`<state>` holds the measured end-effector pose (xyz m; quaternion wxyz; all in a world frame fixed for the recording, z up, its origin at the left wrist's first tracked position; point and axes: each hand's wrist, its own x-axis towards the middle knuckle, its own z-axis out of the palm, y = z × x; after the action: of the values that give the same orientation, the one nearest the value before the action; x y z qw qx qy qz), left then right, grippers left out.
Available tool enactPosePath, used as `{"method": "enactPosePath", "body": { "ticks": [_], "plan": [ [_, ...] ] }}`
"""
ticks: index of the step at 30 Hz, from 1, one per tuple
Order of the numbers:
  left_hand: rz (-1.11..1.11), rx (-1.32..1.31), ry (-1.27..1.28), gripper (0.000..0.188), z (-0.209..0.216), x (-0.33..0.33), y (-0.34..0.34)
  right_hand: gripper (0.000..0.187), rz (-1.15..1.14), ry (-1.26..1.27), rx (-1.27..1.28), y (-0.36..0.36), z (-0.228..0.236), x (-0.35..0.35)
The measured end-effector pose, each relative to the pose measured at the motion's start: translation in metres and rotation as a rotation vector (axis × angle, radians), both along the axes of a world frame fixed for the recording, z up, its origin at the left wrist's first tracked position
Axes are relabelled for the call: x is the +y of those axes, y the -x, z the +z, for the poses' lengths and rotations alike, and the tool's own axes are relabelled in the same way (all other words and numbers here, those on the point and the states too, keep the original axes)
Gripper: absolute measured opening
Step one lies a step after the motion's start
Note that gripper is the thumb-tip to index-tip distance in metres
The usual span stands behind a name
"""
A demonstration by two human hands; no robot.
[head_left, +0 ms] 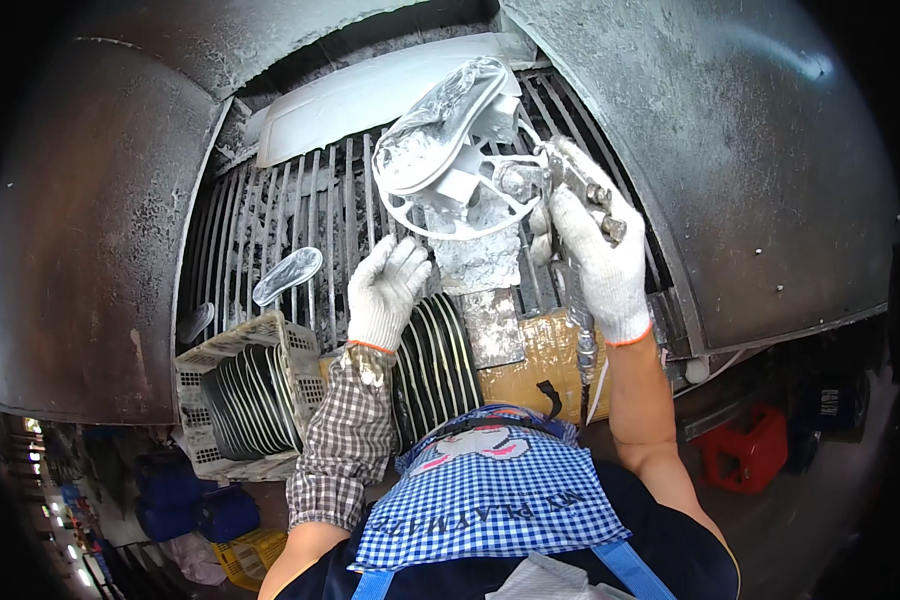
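Observation:
My right hand (pixel 610 265), in a white knit glove with an orange cuff, grips a metal spray gun (pixel 568 178) with a hose running down from it. Left of the gun stands a round, spoked white wheel (pixel 456 234), crusted with pale coating. A shiny silver, shoe-sole-shaped piece (pixel 432 130) rests tilted on a block atop the wheel. My left hand (pixel 386 292), gloved alike, is held below the wheel's left side with fingers stretched out and nothing visible in them. Near my left forearm stands a row of dark soles (pixel 435 355) with pale edges.
A slatted metal grate (pixel 335 200) lies beneath, between grey booth walls (pixel 760 190). On its left lies a silver sole-shaped piece (pixel 288 275). A plastic crate (pixel 300 352) of dark soles stands at the near left. A white panel (pixel 355 92) lies behind; a red jerrycan (pixel 745 450) sits lower right.

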<state>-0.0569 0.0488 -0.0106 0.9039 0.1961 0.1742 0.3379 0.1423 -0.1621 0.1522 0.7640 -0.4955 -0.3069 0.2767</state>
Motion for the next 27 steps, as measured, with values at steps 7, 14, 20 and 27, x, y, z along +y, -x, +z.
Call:
{"method": "enactPosePath", "body": {
  "ticks": [7,14,20,27],
  "plan": [
    [-0.068,0.095,-0.039,0.045,-0.001,-0.014,-0.003,0.050,-0.128,-0.090,-0.005,-0.020,-0.002,0.009],
    [-0.098,0.093,-0.120,0.062,0.020,-0.029,-0.013,0.055,-0.383,-0.080,-0.152,-0.031,0.008,-0.010],
    [-0.109,0.020,-0.167,0.066,0.020,-0.019,-0.018,0.053,-0.289,-0.042,-0.118,-0.007,0.013,-0.017],
    [-0.042,0.077,-0.123,0.059,0.022,-0.015,-0.017,0.055,-0.034,-0.103,-0.054,0.010,-0.001,-0.021]
  ]
}}
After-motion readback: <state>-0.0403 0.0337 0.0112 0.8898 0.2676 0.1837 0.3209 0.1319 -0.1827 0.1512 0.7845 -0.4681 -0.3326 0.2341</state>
